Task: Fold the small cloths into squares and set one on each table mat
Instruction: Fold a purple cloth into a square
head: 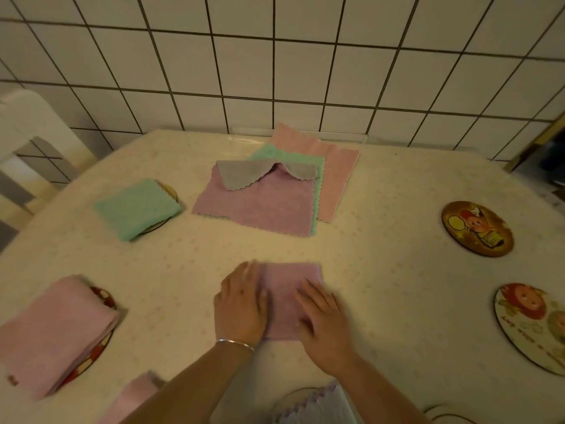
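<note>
Your left hand and right hand, fingers flat, press folded mauve fleece cloth at lower centre of frame. Fold looks finished. Next: carry it to bare round cartoon mat, right edge.

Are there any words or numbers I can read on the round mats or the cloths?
Near right cartoon mat: orange letters curve along its rim, too blurred to read.
Far right cartoon mat: pictures only, no words visible.
Folded pink cloth: a small dark mark near its corner, too small to read.
Other cloths and the wall tiles: no text.
</note>
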